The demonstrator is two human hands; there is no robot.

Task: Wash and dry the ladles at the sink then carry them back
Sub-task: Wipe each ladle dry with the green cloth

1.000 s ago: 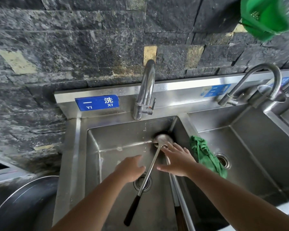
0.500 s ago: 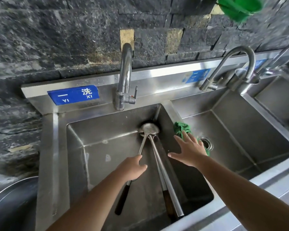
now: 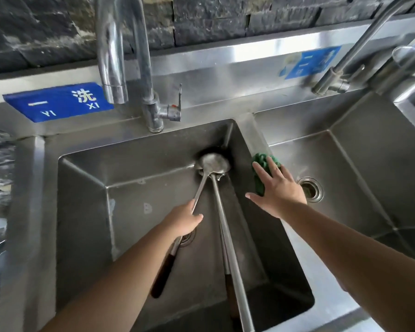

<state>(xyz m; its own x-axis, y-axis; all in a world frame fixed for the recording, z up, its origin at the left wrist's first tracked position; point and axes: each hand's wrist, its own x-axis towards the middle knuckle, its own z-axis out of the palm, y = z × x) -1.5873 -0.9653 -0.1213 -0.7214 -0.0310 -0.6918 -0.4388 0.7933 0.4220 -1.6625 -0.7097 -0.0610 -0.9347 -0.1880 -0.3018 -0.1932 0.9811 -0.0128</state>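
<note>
L hand [image 3: 186, 219]: grip clamped on ladle shaft [image 3: 200, 188] | R hand [image 3: 277, 188]: fingers apart, flat on green cloth [image 3: 261, 172] at basin divider | ladles' bowls [image 3: 213, 164] stacked in left sink [image 3: 86, 188] far-right corner, handles toward person

Right hand [image 3: 277, 188] now on green cloth [image 3: 261, 172]

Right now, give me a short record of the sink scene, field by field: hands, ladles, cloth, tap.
left hand: grips the handle of one ladle in the left basin
right hand: fingers spread, resting on the green cloth
other ladles: long handles lie in the same basin, bowls together at its back right corner
green cloth: draped over the divider between the basins
tap: no water visible
drain: right basin, beside the right hand
</note>
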